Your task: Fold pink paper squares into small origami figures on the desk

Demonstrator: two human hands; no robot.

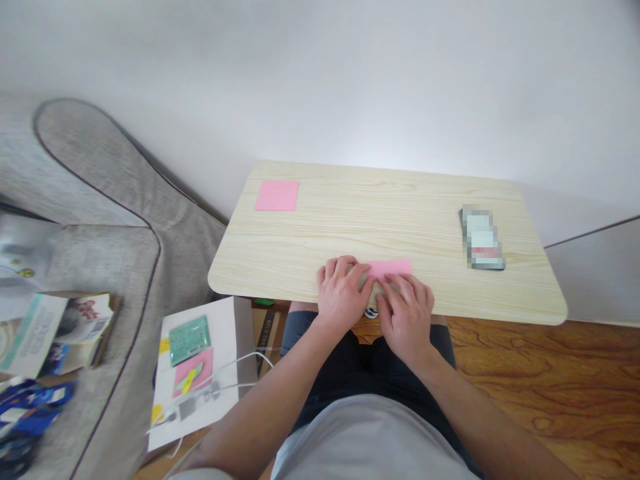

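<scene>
A folded strip of pink paper lies near the front edge of the light wooden table. My left hand is at the strip's left end, thumb and index finger pinched at its corner. The fingers of my right hand are bent and press on the lower edge of the same strip, the thumb close to my left thumb. The fingertips partly cover the paper, so its lower fold is hard to make out. Toward the table's back left lies a flat pink square sheet.
A blurred-out phone-like object rests at the table's right. Left of the table, a white box bears a green packet, pink paper and white cables. A grey sofa holds boxes and blue items. A white wall stands behind.
</scene>
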